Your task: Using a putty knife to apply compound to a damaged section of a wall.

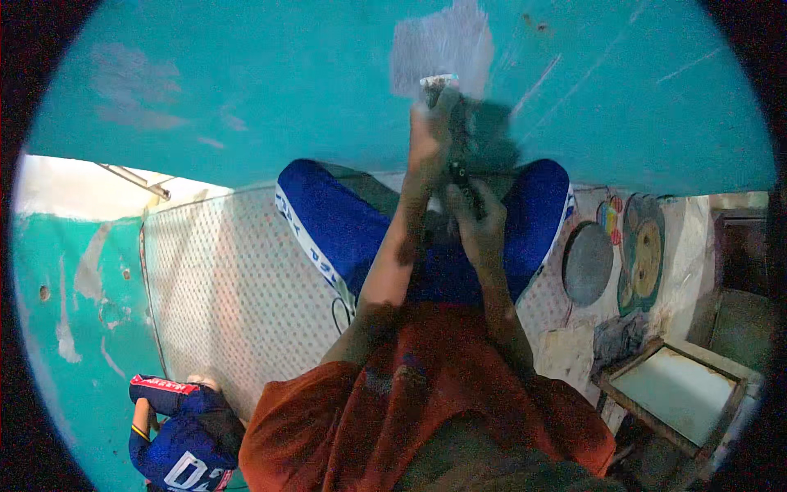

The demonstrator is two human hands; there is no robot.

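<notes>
Orange-red shirt fabric (344, 410) occupies the lower centre, nearest the camera. Two forearms extend from it toward one teal wall (287, 98).

Hands, quantity two: the left hand (429, 135) is curled around the front section of one dark handheld tool (461, 174); the right hand (484, 223) is wrapped around its rear end. Finger detail is partly lost in shadow. The tool's pale-rimmed head lies over the lower part of a whitish patch (451, 37) on the wall; contact cannot be confirmed.

Edges and room: flat wall surface extends left and right of the tool. Its lower edge runs just beyond two bent knees in blue trousers (332, 217), which flank the hands, one per side. The dotted sheet (246, 271) reaches to the side wall (98, 279) at left.

Surrounding items: one co-worker (176, 435) in dark blue, lower left, well apart from the tool; one grey round object (588, 262), right; one framed panel (672, 395), lower right.
</notes>
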